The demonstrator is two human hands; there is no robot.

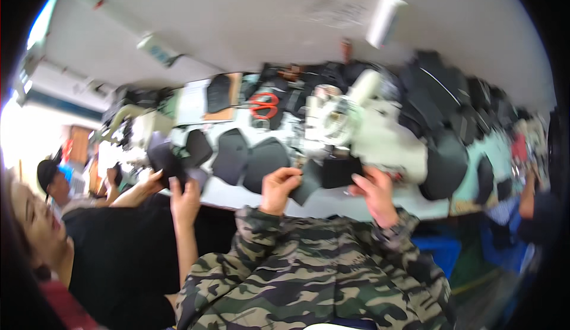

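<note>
In front of my chest, both hands hold up a dark fabric piece [342, 173], black on its right part and greyer on its left. My left hand [280, 190] pinches the grey end between thumb and fingers. The black part's lower right corner is between the thumb and fingers of my right hand [376, 193]. Just beyond the piece stands a white sewing machine [389, 143], its details blurred. On the white table [237, 194], left of the machine, lie several curved dark fabric pieces [230, 156], one close to my left hand.
Red-handled scissors [263, 105] lie farther back near papers [193, 99]. Dark fabric is heaped [436, 89] along the wall. A co-worker in black [122, 253] sits close on my left, handling dark pieces. A blue bin [438, 251] is below the table at right.
</note>
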